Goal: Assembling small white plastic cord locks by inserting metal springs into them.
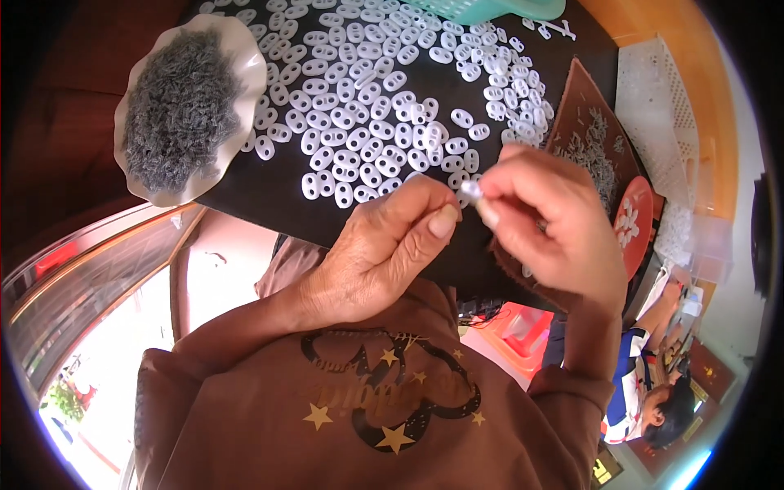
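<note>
Both hands meet at centre: right hand [549,219] fingers pinch a small white piece [471,191] for working, left hand [384,245] fingers pressed narrow against it; loose white pieces [367,122] lie at twelve o'clock.

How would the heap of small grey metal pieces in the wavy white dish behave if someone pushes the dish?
The grey pieces look loose and piled high, so some would probably slide or spill. The wavy white dish seems shallow and overhangs the black tabletop's edge, so it might tip. The pieces may tangle.

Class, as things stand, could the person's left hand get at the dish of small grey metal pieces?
Probably yes: the dish sits open on the left hand's side, with nothing visible across the way.
</note>
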Available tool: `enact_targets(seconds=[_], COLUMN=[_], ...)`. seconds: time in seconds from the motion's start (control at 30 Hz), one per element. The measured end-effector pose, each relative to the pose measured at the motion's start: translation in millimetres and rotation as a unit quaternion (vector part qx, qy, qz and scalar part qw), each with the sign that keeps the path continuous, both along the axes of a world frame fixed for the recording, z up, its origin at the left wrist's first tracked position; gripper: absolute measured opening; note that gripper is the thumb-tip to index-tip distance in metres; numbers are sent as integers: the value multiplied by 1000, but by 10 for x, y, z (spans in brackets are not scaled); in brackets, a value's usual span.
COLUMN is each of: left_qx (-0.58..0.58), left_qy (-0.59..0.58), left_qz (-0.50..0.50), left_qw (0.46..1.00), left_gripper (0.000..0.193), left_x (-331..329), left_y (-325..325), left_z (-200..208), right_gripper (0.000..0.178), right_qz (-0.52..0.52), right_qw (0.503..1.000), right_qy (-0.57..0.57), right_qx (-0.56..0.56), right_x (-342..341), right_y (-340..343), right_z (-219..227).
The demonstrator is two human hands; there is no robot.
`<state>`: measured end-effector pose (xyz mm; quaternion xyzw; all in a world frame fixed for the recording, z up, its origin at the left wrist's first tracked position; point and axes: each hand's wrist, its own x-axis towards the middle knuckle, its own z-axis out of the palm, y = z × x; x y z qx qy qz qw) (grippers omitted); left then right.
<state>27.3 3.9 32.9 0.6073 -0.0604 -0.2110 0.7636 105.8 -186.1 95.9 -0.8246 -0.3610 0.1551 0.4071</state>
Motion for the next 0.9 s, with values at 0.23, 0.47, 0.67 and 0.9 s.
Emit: enact_targets(seconds=[0.23,0.47,0.67,0.9], left_qx=[-132,-227,-35,-2], left_qy=[17,196,4,-126], left_qz=[39,17,78,123], left_qw=[990,954,996,984], left_gripper=[26,32,41,22], left_x=[-80,-63,-110,-184], left_y=[-89,-106,-278,-385], left_z=[-36,59,23,-127], right_gripper=[14,19,18,25], right_qz=[-24,-30,-115,-138], right_qw=[999,968,977,980], right_qy=[-20,-247,-147,-44], right_qx=[38,23,98,137], right_x=[-323,-427,-575,-662], right_y=[29,3,13,-139], right_z=[-94,-266,-367,-417])
